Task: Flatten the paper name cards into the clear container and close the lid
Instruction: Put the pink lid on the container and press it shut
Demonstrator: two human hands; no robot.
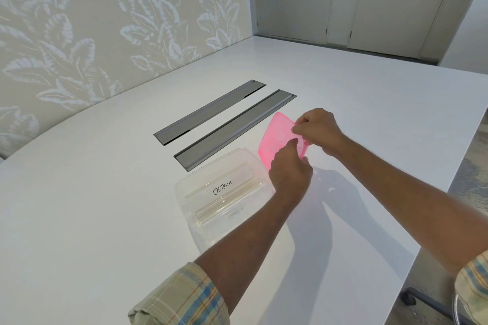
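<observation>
Both hands, left (289, 171) and right (318, 130), pinch the tilted pink lid (278, 137) just beyond the clear container (224, 200), where name cards (223, 188) seemingly lie flat.

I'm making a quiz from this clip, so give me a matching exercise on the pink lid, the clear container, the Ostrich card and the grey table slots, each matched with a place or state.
Things:
1. pink lid
2. clear container
3. Ostrich card
4. grey table slots

Places or states:
A. set into the tabletop
B. held tilted by both hands
C. lying inside the container
D. standing open on the table

Pairs: 1-B, 2-D, 3-C, 4-A
</observation>
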